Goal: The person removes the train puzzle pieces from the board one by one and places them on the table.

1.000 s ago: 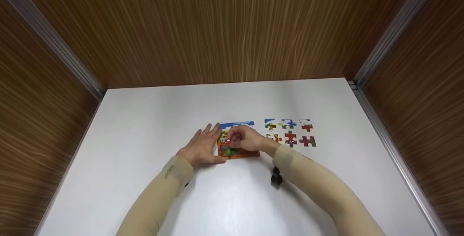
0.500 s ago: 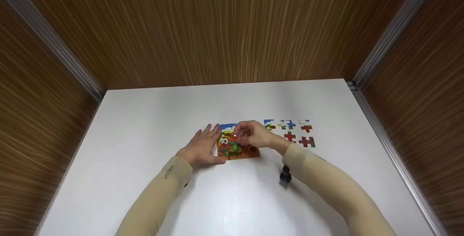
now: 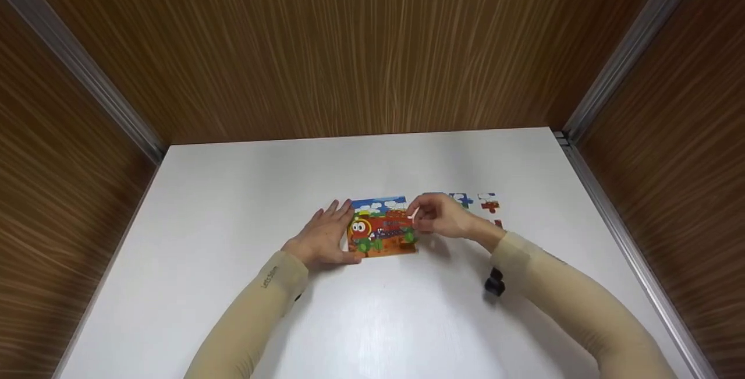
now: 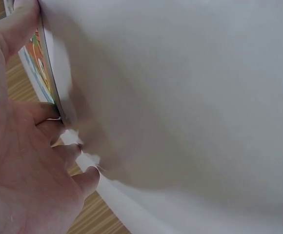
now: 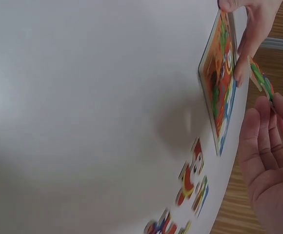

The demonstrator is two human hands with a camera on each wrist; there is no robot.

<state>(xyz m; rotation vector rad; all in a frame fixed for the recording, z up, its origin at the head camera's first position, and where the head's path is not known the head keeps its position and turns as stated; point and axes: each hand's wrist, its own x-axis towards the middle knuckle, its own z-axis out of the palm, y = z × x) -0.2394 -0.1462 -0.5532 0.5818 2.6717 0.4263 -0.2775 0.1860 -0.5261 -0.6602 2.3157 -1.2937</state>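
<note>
The flat jigsaw puzzle board (image 3: pixel 378 207), with a cartoon picture in blue, red and orange, lies on the white table. Along its left edge rests my left hand (image 3: pixel 323 237), fingers spread and thumb at the near left corner. My right hand (image 3: pixel 445 216) hovers by the board's right edge. In the right wrist view, its thumb and fingers pinch a green and orange puzzle piece (image 5: pixel 261 78) above the table. The left wrist view shows the left fingers (image 4: pixel 66 153) against the edge of the board.
Loose puzzle pieces (image 3: pixel 489 204) lie right of the board, partly hidden behind the right hand and forearm. A red and yellow piece (image 5: pixel 192 173) is among them. A brown wood-grain panel (image 3: pixel 372 47) stands behind the table (image 3: pixel 372 321), with more at the sides.
My right hand has moved right from over the board to beyond its right edge, uncovering most of the picture. The left hand stays in place.
</note>
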